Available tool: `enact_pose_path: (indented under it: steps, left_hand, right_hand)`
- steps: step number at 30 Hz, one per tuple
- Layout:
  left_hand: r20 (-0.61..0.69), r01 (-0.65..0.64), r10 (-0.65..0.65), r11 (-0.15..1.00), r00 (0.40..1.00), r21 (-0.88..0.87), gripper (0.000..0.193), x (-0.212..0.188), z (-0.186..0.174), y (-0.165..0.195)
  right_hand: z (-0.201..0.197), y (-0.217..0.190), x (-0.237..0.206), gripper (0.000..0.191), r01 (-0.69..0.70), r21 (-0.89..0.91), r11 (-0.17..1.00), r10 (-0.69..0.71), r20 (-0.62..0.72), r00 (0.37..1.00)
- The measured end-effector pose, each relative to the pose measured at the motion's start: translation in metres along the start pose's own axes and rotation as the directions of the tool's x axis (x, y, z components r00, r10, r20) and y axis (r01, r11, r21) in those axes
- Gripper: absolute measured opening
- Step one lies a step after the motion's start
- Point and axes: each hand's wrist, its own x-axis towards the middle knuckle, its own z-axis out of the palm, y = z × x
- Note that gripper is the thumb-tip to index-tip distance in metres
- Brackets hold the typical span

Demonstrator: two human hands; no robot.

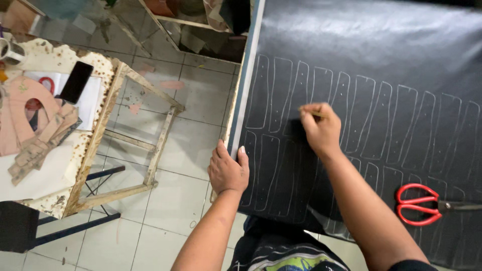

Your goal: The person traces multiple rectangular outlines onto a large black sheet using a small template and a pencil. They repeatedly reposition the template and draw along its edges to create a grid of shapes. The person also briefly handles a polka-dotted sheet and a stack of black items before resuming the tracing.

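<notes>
Clearly the black sheet (pixel 381 55) is the centre of the work: it lies spread flat over the surface, covering most of the right side of the view, and carries rows of pale outlined strip shapes. The right hand (pixel 321 130) rests on it in the upper row, fingers pinched around a thin pale marking stick (pixel 310 111) whose tip touches the sheet. The step in hand looks like tracing another outline; the next move probably calls for a steady line kept close beside the neighbouring shape. The left hand (pixel 228 170) grips the pale edge of the surface (pixel 246 95), fingers curled over it, thumb on the outer side.

Red-handled scissors (pixel 419 203) lie on the sheet, well apart to the right. Across the tiled floor (pixel 175 200), a worn side table (pixel 75 165) holds tan cut-out patterns (pixel 30 135), a white paper with a red mark, and a black phone (pixel 76 82). No packages or signs show.
</notes>
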Motion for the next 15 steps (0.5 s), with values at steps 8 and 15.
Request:
enact_pose_path:
  steps: [8,15]
  left_hand:
    - [-0.046,-0.025,0.025,1.0,0.999,-0.011,0.067,0.003,0.0,-0.002]
    - [0.04,0.017,-0.018,1.0,0.999,0.011,0.068,0.004,-0.003,-0.006]
  right_hand:
    - [0.054,0.027,0.126,0.007,-0.088,0.269,0.959,0.087,0.013,0.996]
    - [0.067,0.035,0.127,0.005,-0.034,0.123,0.992,0.039,-0.034,0.999]
